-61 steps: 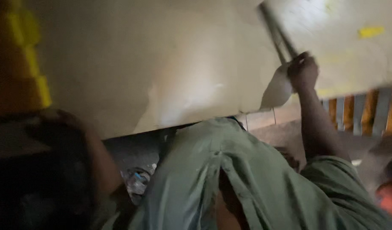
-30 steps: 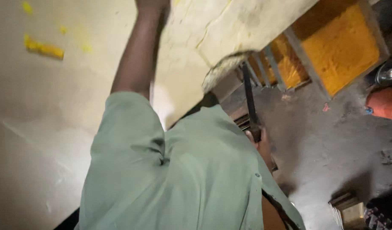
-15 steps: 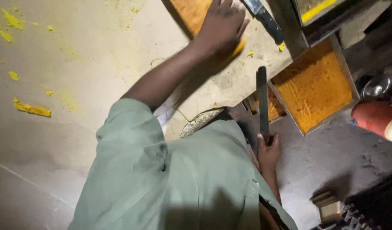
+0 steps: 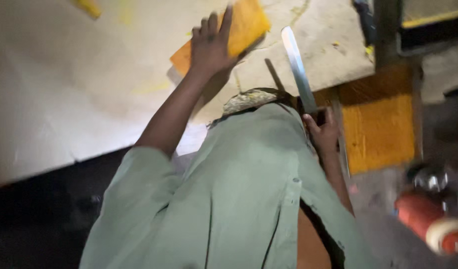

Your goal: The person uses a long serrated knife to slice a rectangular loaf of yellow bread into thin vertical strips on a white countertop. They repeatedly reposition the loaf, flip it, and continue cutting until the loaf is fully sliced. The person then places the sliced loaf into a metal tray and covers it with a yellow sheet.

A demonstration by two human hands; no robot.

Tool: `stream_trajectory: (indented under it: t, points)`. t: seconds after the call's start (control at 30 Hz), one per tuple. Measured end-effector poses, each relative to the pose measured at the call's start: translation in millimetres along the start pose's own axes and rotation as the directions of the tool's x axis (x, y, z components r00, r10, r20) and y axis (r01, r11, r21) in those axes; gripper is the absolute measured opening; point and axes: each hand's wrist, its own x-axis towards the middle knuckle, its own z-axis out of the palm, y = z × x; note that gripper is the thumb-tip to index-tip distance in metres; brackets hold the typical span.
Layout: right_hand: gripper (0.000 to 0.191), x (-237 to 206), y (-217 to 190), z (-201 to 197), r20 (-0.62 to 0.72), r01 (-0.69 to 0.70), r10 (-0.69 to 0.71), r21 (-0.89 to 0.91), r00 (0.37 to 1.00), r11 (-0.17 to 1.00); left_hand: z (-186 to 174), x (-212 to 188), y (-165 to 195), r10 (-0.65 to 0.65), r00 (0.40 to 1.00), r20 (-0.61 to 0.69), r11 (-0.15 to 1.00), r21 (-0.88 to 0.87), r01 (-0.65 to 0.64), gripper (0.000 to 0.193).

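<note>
My left hand reaches out over a pale table and lies flat on an orange slab, fingers spread across its near end. My right hand is closed around the handle of a long knife. The bare metal blade points away from me and crosses the table's edge just right of the slab, without touching it. My green shirt fills the lower middle of the view and hides the table's near edge.
A tray with an orange filling sits below the table's right end. A red cylinder with a pale end and a round metal object lie on the floor at the right. A yellow scrap lies far left on the table.
The view has swung and closed in on the table. My left hand stays on the orange slab. The knife in my right hand now tilts with its blade over the table edge.
</note>
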Motion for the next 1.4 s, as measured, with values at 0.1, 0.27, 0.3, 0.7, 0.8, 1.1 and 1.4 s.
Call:
stream_trajectory:
  t: [0.1,0.27,0.3,0.7,0.8,1.1,1.4]
  points:
    - [0.039,5,-34,15,0.105,0.032,-0.035,0.03,0.994,0.999,-11,-99,-64,-0.082,0.99,0.114,0.997,0.017,0.08,0.122]
    - [0.046,-22,-84,62,0.308,0.023,0.032,-0.172,0.951,0.985,-12,-199,-110,-0.096,0.991,0.095,0.986,0.148,0.081,0.125]
    - [0.044,-33,-87,76,0.316,0.146,-0.098,-0.132,0.944,0.98,-10,-203,-109,-0.058,0.995,0.085,0.991,0.124,0.047,0.124]
    - [0.045,-150,-138,221,0.522,0.319,-0.188,-0.173,0.832,0.932,-20,-228,-142,0.092,0.996,0.017,0.995,-0.035,-0.092,0.117]
    - [0.057,-146,-178,264,0.536,0.415,-0.193,-0.331,0.822,0.847,-24,-230,-148,0.077,0.996,0.053,0.997,0.007,-0.078,0.124]
    - [0.052,-78,-269,318,0.371,0.327,-0.097,-0.629,0.924,0.705,-8,-224,-136,0.086,0.956,-0.28,0.995,0.071,-0.069,0.068]
    - [0.047,-206,-247,254,0.45,0.113,0.228,-0.614,0.863,0.781,4,-215,-142,0.039,0.985,-0.166,0.999,0.009,-0.038,0.074]
